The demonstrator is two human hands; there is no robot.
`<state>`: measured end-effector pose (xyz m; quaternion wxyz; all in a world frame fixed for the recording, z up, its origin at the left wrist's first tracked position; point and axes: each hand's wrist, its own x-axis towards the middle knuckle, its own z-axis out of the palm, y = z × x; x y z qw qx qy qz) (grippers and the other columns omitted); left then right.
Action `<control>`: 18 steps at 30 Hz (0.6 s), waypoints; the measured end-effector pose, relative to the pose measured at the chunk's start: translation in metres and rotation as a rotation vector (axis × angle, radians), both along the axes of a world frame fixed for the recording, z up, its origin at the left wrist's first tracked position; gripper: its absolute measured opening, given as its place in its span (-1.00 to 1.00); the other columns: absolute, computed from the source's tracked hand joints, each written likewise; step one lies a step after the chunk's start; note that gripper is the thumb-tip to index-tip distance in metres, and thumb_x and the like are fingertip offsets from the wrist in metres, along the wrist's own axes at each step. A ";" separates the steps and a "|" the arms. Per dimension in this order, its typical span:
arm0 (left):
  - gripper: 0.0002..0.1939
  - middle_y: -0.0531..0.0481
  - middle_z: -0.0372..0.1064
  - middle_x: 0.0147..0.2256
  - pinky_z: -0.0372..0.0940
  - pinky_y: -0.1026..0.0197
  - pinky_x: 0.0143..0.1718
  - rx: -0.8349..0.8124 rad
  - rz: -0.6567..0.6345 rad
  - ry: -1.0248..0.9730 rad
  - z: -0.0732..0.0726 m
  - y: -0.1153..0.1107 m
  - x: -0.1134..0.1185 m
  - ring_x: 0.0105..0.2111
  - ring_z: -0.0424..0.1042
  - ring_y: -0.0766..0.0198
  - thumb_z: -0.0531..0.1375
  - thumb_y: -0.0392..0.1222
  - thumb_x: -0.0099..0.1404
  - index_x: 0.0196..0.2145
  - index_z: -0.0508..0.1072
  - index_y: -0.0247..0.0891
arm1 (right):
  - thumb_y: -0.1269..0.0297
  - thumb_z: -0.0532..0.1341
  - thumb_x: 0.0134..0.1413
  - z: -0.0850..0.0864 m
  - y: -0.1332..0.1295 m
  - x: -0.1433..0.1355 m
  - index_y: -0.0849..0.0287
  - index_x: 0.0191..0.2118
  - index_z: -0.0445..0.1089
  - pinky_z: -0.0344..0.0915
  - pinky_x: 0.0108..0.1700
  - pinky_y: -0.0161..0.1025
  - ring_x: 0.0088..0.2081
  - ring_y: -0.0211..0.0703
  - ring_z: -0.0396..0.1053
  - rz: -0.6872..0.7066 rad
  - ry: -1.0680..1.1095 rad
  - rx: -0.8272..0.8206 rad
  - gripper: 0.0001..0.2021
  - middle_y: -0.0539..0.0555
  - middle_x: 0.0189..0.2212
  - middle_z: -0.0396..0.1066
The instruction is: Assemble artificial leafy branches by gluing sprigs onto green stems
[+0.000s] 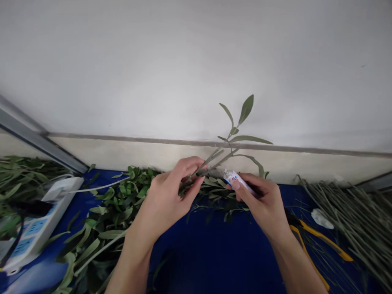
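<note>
My left hand (171, 192) pinches the stems of a leafy green sprig (230, 136), whose long leaves stand up against the pale wall. In my right hand (260, 196) is a small white glue-like tube (239, 182) with blue and red print, gripped between thumb and fingers. The tube's nozzle points left and up, close to the stems; whether it touches them I cannot tell. Beneath and behind both hands, more green leaves (214, 188) lie along the foot of the wall.
On the left, a white power strip (45, 220) with a black plug and white cord stands beside heaped leaves (92, 241). To the right lie yellow-handled pliers or cutters (324, 239), a crumpled white scrap (322, 218) and a bundle of bare stems (358, 228). Blue surface (214, 249) shows between my arms.
</note>
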<state>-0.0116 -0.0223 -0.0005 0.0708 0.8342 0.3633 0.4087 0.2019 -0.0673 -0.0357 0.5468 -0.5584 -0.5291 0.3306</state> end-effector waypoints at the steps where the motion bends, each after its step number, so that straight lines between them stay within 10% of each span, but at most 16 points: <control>1: -0.64 0.08 0.63 -0.08 0.47 0.51 -0.10 0.011 -0.002 0.000 -0.001 0.000 0.001 -0.10 0.64 0.35 0.27 -0.36 0.39 0.09 0.37 -0.16 | 0.02 0.34 0.19 0.000 0.000 -0.001 0.15 -0.31 0.61 0.08 -0.45 -0.28 -0.48 -0.25 0.20 -0.005 -0.002 0.000 -0.71 -0.03 -0.56 0.34; 18: -0.82 0.07 0.62 -0.29 0.42 0.41 -0.34 0.242 -0.047 -0.005 -0.006 0.003 0.001 -0.42 0.58 0.40 0.31 -0.45 0.33 -0.17 0.50 -0.24 | 0.03 0.34 0.21 -0.004 -0.003 0.007 0.16 -0.42 0.56 0.08 -0.44 -0.27 -0.50 -0.26 0.22 -0.011 -0.009 0.024 -0.69 -0.03 -0.58 0.35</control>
